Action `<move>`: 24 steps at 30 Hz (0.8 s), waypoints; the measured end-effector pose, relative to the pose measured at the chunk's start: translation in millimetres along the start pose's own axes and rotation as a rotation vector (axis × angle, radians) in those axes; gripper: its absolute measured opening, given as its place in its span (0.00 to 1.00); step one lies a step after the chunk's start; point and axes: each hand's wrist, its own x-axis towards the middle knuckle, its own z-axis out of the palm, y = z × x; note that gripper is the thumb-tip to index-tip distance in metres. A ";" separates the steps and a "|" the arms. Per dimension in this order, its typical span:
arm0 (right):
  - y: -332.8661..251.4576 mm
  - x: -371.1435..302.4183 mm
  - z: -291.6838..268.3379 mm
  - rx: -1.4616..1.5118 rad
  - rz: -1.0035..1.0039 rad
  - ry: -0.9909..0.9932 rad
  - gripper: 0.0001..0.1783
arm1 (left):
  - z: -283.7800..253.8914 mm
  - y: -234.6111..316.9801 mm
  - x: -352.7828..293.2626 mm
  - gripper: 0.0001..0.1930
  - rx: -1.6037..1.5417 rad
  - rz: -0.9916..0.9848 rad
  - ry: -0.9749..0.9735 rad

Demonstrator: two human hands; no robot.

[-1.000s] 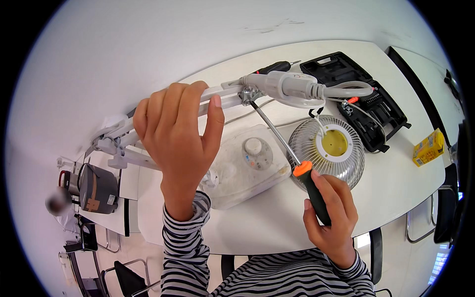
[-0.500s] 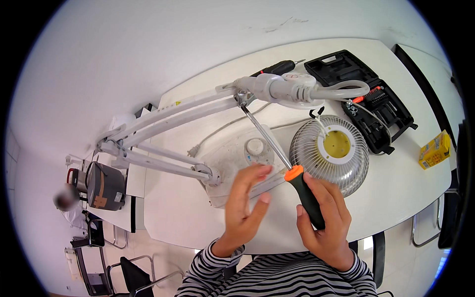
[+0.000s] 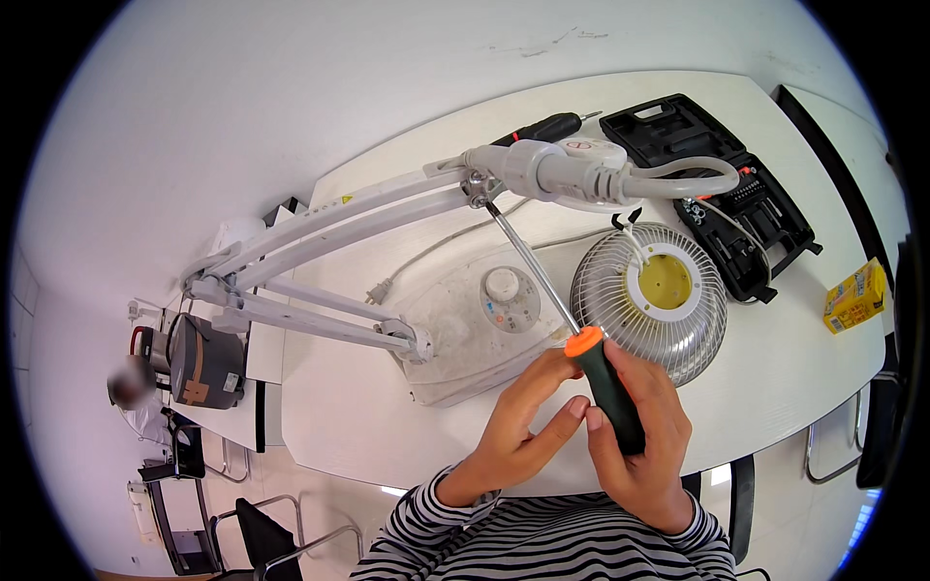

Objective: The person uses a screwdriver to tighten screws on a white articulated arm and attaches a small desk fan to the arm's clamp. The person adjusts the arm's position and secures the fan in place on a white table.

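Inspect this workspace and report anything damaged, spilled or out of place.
Dark scuffs mark the white wall beyond the table, standing out against the plain surface. The lamp base looks grimy, its pale top smudged. I see no spill.

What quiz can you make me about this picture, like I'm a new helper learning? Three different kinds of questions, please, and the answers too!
1. Pick one: where does the screwdriver point?
A) At the yellow carton
B) At the metal joint on the lamp arm
C) At the floor

2. True or false: the black tool case lies open.

3. Fill the gap: the right hand grips the dark green handle, just below a collar coloured ____.

Key: 1. B; 2. True; 3. orange
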 end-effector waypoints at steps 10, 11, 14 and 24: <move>1.1 -0.4 2.2 0.008 -0.014 0.000 0.24 | 1.3 2.6 -2.0 0.17 -0.009 -0.038 0.038; 1.5 -0.7 2.4 0.009 -0.018 0.001 0.24 | 1.2 2.7 -2.0 0.17 -0.011 -0.041 0.036; 0.5 -0.8 2.7 0.010 -0.021 -0.004 0.24 | 0.7 3.7 -2.5 0.17 -0.021 -0.049 0.037; -8.5 0.0 0.2 0.180 0.184 -0.072 0.24 | -1.9 -2.2 -2.4 0.19 -0.254 -0.026 0.008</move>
